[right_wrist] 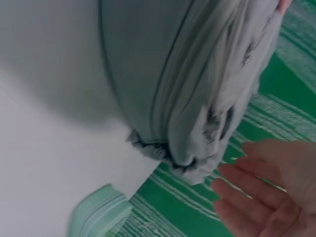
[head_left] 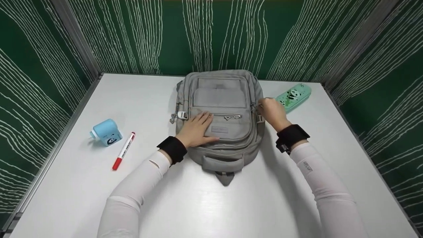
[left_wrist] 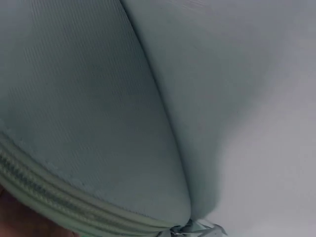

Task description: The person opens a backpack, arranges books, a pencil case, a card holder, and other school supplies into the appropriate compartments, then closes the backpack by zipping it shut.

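A grey backpack (head_left: pixel 219 99) lies front side up on the white table, its top handle (head_left: pixel 223 163) towards me. My left hand (head_left: pixel 196 130) rests flat on the lower left of its front, fingers spread below the front pocket zipper (head_left: pixel 228 116). In the left wrist view, the bag's curved side and a zipper track (left_wrist: pixel 74 207) fill much of the picture. At the bag's right edge, beside a side buckle (head_left: pixel 260 118), is my right hand (head_left: pixel 273 110). The right wrist view shows its fingers (right_wrist: pixel 247 192) loosely bent with nothing between them, close to the bag's side.
A green panda pencil case (head_left: pixel 295 96) lies behind the right hand. Over on the left are a light blue panda bottle (head_left: pixel 107 132) with a white spout and a red-and-white marker (head_left: pixel 124 150). Green walls with white streaks enclose the table (head_left: pixel 211 205) at the back and sides.
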A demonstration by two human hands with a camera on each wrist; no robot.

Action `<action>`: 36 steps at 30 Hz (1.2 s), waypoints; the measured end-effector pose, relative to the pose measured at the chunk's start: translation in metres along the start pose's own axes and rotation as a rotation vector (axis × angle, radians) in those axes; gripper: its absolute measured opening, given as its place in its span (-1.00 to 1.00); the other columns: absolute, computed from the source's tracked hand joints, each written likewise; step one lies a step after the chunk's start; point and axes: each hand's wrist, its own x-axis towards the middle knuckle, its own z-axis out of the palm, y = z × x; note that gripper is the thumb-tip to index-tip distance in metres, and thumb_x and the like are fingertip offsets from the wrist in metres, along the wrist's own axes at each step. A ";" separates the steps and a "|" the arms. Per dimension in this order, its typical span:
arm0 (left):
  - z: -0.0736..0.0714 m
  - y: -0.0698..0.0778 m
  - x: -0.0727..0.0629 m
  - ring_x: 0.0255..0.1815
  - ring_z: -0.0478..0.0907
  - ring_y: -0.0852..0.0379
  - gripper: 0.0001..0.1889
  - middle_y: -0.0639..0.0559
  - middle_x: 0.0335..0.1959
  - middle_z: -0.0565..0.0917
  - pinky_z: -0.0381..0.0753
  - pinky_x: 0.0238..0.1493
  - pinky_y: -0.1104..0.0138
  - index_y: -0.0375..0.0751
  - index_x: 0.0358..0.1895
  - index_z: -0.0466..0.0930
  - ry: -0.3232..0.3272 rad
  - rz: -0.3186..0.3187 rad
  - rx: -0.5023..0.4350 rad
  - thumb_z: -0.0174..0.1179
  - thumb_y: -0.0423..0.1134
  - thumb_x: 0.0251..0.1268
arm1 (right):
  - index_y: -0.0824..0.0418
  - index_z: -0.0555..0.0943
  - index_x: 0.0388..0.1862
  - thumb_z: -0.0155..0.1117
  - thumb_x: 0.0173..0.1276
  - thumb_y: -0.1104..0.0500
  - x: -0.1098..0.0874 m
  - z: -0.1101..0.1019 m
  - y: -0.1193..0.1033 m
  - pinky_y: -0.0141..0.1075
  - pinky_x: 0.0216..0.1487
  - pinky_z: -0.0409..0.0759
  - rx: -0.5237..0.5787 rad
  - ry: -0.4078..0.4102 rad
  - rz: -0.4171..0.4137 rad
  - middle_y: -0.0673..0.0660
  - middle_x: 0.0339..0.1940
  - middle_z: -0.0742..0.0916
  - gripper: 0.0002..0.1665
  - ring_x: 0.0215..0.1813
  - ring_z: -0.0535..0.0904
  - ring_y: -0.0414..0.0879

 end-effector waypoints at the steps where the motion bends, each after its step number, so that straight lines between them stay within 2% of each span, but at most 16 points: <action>1: 0.001 0.001 0.001 0.76 -0.13 -0.12 0.04 -0.13 0.73 -0.06 0.00 0.73 -0.03 -0.12 0.69 -0.14 -0.008 0.005 -0.002 -0.09 0.49 0.41 | 0.26 0.40 -0.64 0.23 0.44 0.34 0.004 0.002 0.002 0.03 -0.41 0.52 -0.014 -0.009 0.006 0.44 -0.47 0.70 -0.59 -0.40 0.66 0.33; 3: 0.002 0.001 0.003 0.77 -0.14 -0.11 0.06 -0.13 0.74 -0.08 -0.02 0.74 -0.01 -0.13 0.69 -0.15 -0.017 0.009 -0.004 -0.07 0.50 0.39 | 0.14 0.23 -0.69 0.24 0.44 0.33 0.010 0.006 0.005 -0.03 -0.45 0.46 -0.037 -0.028 0.017 0.42 -0.53 0.66 -0.46 -0.45 0.64 0.30; 5: 0.003 0.000 0.004 0.77 -0.16 -0.10 0.08 -0.13 0.74 -0.10 -0.03 0.74 0.01 -0.13 0.69 -0.17 -0.027 0.005 -0.005 -0.06 0.52 0.37 | 0.10 0.19 -0.71 0.27 0.44 0.31 0.016 0.009 0.006 -0.01 -0.46 0.48 -0.057 -0.038 0.029 0.42 -0.52 0.67 -0.41 -0.44 0.65 0.32; 9: 0.005 -0.001 0.005 0.77 -0.18 -0.11 0.10 -0.14 0.74 -0.13 -0.05 0.75 0.03 -0.14 0.69 -0.20 -0.033 0.005 0.002 -0.07 0.54 0.36 | 0.24 0.37 -0.69 0.31 0.42 0.27 0.023 0.014 0.007 0.16 -0.36 0.62 -0.104 -0.038 0.039 0.48 -0.40 0.73 -0.52 -0.35 0.69 0.39; 12: 0.005 -0.001 0.006 0.77 -0.18 -0.11 0.11 -0.13 0.74 -0.13 -0.04 0.74 0.03 -0.14 0.69 -0.20 -0.033 -0.002 0.007 -0.08 0.54 0.35 | 0.40 0.55 -0.57 0.30 0.42 0.28 0.027 0.018 0.007 0.21 -0.32 0.66 -0.155 -0.045 0.023 0.50 -0.35 0.74 -0.66 -0.31 0.70 0.41; 15: 0.006 -0.001 0.005 0.77 -0.20 -0.09 0.10 -0.11 0.74 -0.15 -0.06 0.75 0.04 -0.12 0.69 -0.22 -0.046 -0.009 0.010 -0.09 0.55 0.36 | 0.49 0.64 -0.44 0.22 0.41 0.35 0.028 0.021 0.008 0.22 -0.31 0.68 -0.194 -0.047 0.001 0.51 -0.34 0.73 -0.75 -0.29 0.70 0.42; 19: 0.005 -0.001 0.005 0.77 -0.22 -0.09 0.10 -0.12 0.74 -0.16 -0.06 0.75 0.04 -0.13 0.69 -0.22 -0.051 -0.002 -0.001 -0.10 0.54 0.36 | 0.53 0.64 -0.43 0.10 0.37 0.44 0.027 0.024 0.010 0.25 -0.27 0.67 -0.195 -0.027 -0.006 0.53 -0.32 0.72 -0.77 -0.27 0.69 0.44; 26: 0.004 0.000 0.004 0.77 -0.18 -0.09 0.09 -0.13 0.74 -0.13 -0.03 0.74 0.04 -0.16 0.69 -0.20 -0.036 0.000 0.002 -0.09 0.53 0.37 | 0.39 0.50 -0.60 0.13 0.36 0.42 0.021 0.021 0.015 0.23 -0.26 0.64 -0.136 -0.034 0.008 0.50 -0.32 0.69 -0.71 -0.30 0.67 0.45; 33: 0.002 0.001 0.001 0.76 -0.13 -0.10 0.07 -0.14 0.74 -0.11 0.02 0.73 0.02 -0.16 0.69 -0.17 -0.041 0.000 -0.015 -0.08 0.51 0.39 | 0.44 0.56 -0.44 0.21 0.42 0.36 0.011 0.021 0.018 0.19 -0.35 0.65 -0.204 -0.016 -0.091 0.47 -0.41 0.70 -0.79 -0.35 0.68 0.39; 36: 0.002 0.002 0.002 0.76 -0.12 -0.09 0.07 -0.13 0.74 -0.10 0.03 0.73 0.03 -0.16 0.69 -0.17 -0.038 -0.003 -0.010 -0.08 0.51 0.39 | 0.44 0.55 -0.44 0.21 0.42 0.36 0.008 0.020 0.018 0.19 -0.37 0.65 -0.217 -0.009 -0.127 0.46 -0.43 0.71 -0.79 -0.37 0.68 0.38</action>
